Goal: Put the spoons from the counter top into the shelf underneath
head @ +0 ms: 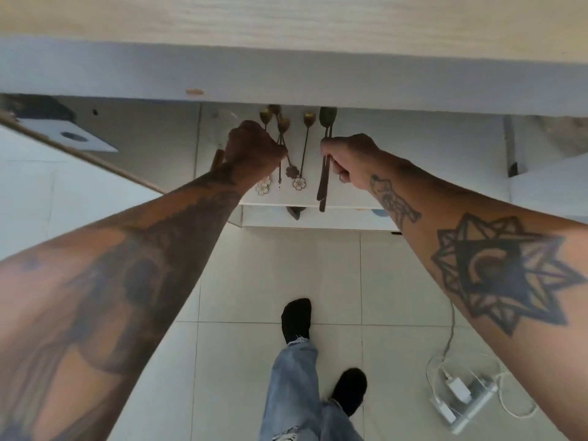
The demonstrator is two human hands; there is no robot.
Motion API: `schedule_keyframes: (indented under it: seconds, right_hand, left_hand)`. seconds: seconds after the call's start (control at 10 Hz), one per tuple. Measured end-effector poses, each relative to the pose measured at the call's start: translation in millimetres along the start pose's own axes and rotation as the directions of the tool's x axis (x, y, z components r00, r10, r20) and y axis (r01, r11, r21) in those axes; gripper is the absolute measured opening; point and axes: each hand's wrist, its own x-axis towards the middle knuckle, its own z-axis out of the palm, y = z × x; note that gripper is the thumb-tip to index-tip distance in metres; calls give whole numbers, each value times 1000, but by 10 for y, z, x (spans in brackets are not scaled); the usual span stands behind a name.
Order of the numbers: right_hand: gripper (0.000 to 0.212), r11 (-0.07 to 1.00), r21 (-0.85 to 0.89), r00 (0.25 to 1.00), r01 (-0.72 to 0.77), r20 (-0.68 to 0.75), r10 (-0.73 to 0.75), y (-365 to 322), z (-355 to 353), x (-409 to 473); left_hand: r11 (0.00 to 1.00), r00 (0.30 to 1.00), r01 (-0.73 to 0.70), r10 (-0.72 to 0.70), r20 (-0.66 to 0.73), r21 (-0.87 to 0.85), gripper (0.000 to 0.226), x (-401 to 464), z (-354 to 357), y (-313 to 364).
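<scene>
**Both hands at the shelf, laying spoons down**

The white shelf (413, 160) under the counter top (286, 17) is the landmark here. The left hand (251, 148) is curled into a fist over the left part of the shelf, pinching the thin stems of a cluster of gold flower-ended spoons (281, 132). 1 more gold spoon (304, 151) lies flat on the shelf just right of that cluster, apparently free of either hand. The right hand (346, 160) is closed around 2 long dark spoons (325, 160), bowls toward the back of the shelf and handles overhanging its front edge.

To finish this step well, I would lower each bundle until the bowls rest on the board, push the dark pair further back so the handles no longer overhang, then loosen the fingers gradually so the spoons do not roll or clatter. Keeping the stems parallel to the lying spoon would keep the row tidy.

The shelf surface is smooth and white, likely slippery for metal. Below it runs pale tiled floor (397, 281), with a white charger and cable (458, 389) lying well to the right of the shelf's front.
</scene>
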Motion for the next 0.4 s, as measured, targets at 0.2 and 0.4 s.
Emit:
schedule_keyframes:
  seconds: [0.2, 0.4]
  right_hand:
    - [9, 998, 55, 999, -11, -39, 14, -54, 131, 207]
    - [14, 996, 84, 991, 36, -135, -24, 50, 82, 27]
  left_hand:
    - [1000, 999, 19, -19, 40, -1, 33, 131, 73, -28]
    - [1000, 998, -23, 21, 66, 21, 10, -74, 26, -48]
